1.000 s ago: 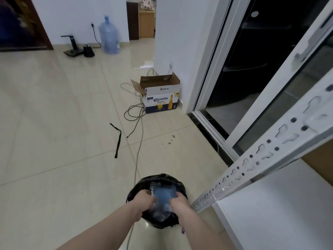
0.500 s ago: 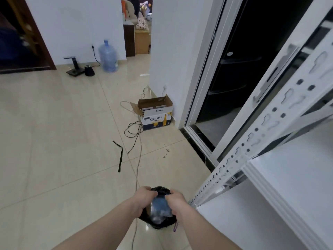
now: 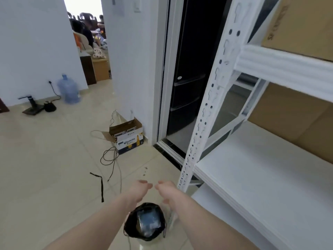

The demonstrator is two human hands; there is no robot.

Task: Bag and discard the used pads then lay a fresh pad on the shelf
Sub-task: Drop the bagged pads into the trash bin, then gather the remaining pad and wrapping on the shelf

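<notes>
A small bin lined with a black bag (image 3: 132,230) stands on the floor between my forearms. A clear plastic bag with bluish used pads (image 3: 148,221) lies inside it. My left hand (image 3: 139,189) and my right hand (image 3: 166,189) hover above and beyond the bin, fingers relaxed, holding nothing. They are close together but apart. To the right stands the white metal rack, its lower white shelf (image 3: 261,177) bare. No fresh pad is in view.
A Corona cardboard box (image 3: 128,139) and loose cables (image 3: 110,157) lie on the tiled floor ahead. A black strap (image 3: 100,184) lies left of my hands. Cardboard boxes (image 3: 297,123) sit at the back of the rack. A dark doorway (image 3: 187,87) opens beyond the rack post.
Both hands have let go of the bagged pads and lifted off the bin. The view has risen and swung right, showing more of the rack.
</notes>
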